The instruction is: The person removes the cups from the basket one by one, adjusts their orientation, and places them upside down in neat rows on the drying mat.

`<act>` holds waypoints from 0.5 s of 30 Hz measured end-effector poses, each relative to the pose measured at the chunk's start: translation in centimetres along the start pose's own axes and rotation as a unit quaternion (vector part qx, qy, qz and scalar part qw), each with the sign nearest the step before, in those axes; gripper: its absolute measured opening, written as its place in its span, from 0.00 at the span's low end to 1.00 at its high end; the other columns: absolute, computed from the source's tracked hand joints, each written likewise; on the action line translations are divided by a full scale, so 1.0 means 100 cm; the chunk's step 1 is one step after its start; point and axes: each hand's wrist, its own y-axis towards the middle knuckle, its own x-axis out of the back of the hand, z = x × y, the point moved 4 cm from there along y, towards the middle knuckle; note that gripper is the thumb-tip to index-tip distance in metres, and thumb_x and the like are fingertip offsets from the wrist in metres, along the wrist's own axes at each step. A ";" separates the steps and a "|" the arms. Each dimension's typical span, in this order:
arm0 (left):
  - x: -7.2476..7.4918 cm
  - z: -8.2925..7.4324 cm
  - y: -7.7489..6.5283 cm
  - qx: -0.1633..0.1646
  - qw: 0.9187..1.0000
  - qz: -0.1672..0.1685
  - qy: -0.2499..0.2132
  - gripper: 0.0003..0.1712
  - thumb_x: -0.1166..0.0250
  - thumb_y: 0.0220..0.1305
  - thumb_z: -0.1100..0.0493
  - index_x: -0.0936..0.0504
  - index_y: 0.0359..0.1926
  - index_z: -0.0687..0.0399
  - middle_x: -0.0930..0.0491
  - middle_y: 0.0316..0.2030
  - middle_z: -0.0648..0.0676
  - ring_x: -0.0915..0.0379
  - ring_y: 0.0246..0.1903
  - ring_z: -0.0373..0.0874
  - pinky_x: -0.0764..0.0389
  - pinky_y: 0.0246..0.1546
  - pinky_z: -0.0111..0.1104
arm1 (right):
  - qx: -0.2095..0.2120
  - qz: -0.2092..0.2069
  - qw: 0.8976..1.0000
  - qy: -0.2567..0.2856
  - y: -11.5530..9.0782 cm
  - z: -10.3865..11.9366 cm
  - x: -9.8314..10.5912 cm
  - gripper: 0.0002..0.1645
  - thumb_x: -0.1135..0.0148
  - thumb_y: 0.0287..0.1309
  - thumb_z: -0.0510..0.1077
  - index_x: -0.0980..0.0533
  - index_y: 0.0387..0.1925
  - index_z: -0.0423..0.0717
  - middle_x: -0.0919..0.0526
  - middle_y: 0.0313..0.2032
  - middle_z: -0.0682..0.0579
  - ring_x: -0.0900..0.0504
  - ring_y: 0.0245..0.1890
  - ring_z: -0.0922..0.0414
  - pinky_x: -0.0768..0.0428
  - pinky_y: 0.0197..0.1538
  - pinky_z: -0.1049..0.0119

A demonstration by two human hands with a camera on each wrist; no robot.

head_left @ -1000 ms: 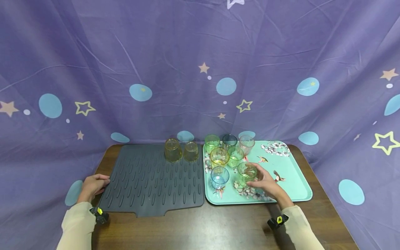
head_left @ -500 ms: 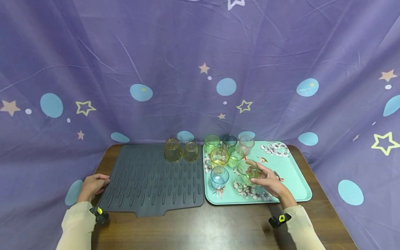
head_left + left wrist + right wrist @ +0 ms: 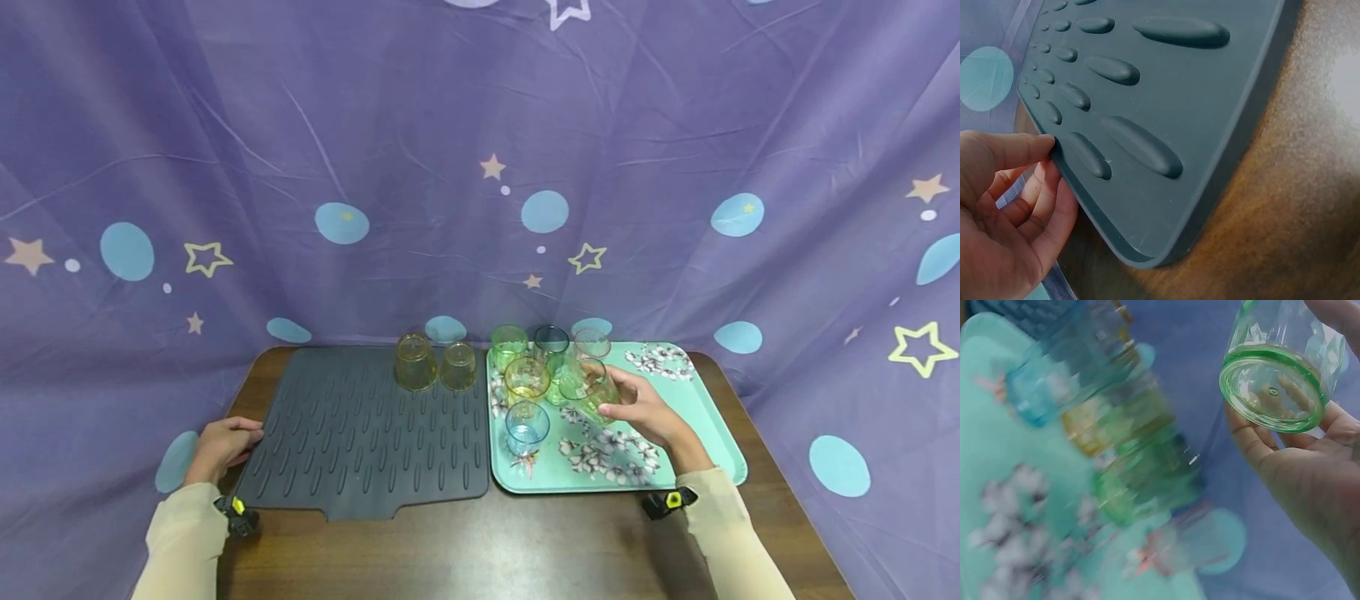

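Observation:
In the head view my right hand (image 3: 647, 410) grips a clear green glass (image 3: 585, 390) from its right side, tilted and held above the tray. The right wrist view shows the glass's thick green base (image 3: 1272, 394), raised clear of the tray, with fingers curled around it. At the far left, my left hand (image 3: 217, 450) pinches the left edge of a dark grey drying mat (image 3: 337, 442). Up close in the left wrist view, the thumb (image 3: 1032, 149) lies on the mat's rim and the fingers are curled beneath it.
Two amber glasses (image 3: 416, 362) stand upside down at the mat's back right. On the mint flowered tray (image 3: 697, 433) several upright glasses crowd the left: a blue glass (image 3: 527, 427), a yellow glass (image 3: 527, 380), green, dark and pink ones. A purple curtain (image 3: 450, 125) hangs behind the table.
My right hand has lifted the green glass off the tray, tilted it and moved it slightly toward the back. My left hand stays on the mat's edge.

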 end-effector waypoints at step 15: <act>0.000 0.001 0.002 0.025 0.999 0.018 -0.019 0.17 0.35 0.61 0.67 0.19 0.50 0.74 0.17 0.32 0.49 0.23 0.33 0.40 0.16 0.33 0.35 | 0.004 0.075 0.953 -0.295 0.079 0.098 -0.048 0.43 0.22 0.52 0.44 0.28 0.70 0.49 0.25 0.63 0.50 0.28 0.61 0.52 0.24 0.62 0.51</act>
